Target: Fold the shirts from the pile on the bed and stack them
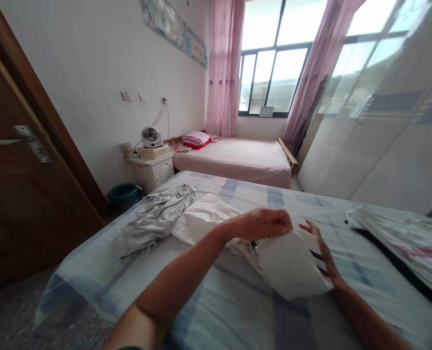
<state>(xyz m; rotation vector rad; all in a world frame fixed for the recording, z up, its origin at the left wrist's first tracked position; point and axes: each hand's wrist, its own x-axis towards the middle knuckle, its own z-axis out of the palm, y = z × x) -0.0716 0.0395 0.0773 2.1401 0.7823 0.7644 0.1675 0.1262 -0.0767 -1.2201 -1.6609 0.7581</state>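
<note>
- white garment [291, 265] w/ dark stripes, on blue/white plaid sheet [230, 296], right of ctr
- L hand [265, 222] pinching its top edge; R hand [321, 250] along its right side, can't rly tell if gripping
- gray shirt [161, 214] + white cloth [201, 216] left, more clothes [409, 243] far right
- bg: pink bed [238, 155] by window [260, 73], fan [151, 137] above nightstand [148, 175], teal bin [123, 194] beside, wood door [26, 204] left
</note>
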